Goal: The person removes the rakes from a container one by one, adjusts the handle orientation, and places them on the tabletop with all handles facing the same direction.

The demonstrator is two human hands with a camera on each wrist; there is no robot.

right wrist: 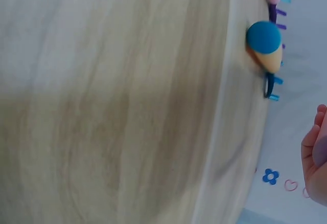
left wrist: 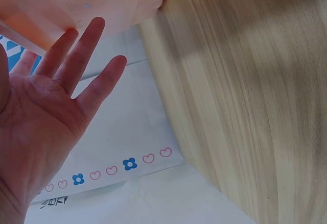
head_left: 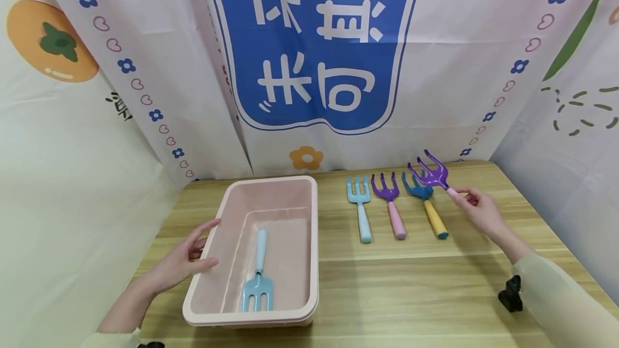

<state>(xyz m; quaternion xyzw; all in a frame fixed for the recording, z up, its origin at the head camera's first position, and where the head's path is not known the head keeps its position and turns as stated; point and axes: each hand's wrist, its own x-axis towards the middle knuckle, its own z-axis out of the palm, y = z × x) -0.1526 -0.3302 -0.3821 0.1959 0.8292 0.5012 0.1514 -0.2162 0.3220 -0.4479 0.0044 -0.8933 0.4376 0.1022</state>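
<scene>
My right hand grips the pink handle of a purple hand fork, raised so its tines overlap the blue fork in the head view. Below and left lie a yellow-handled blue hand fork, a pink-handled purple fork and a light blue fork. At the left side of a pale pink plastic bin, my left hand has its fingers loosely extended, fingertips by the wall. Another light blue hand fork lies inside the bin, tines toward me. In the right wrist view, my right hand is partly cut off.
The wood-grain table is bordered by white printed cloth at the back and both sides. Behind the row of forks, the cloth hangs close to the table's back edge. A dark wrist mount sits at the right sleeve.
</scene>
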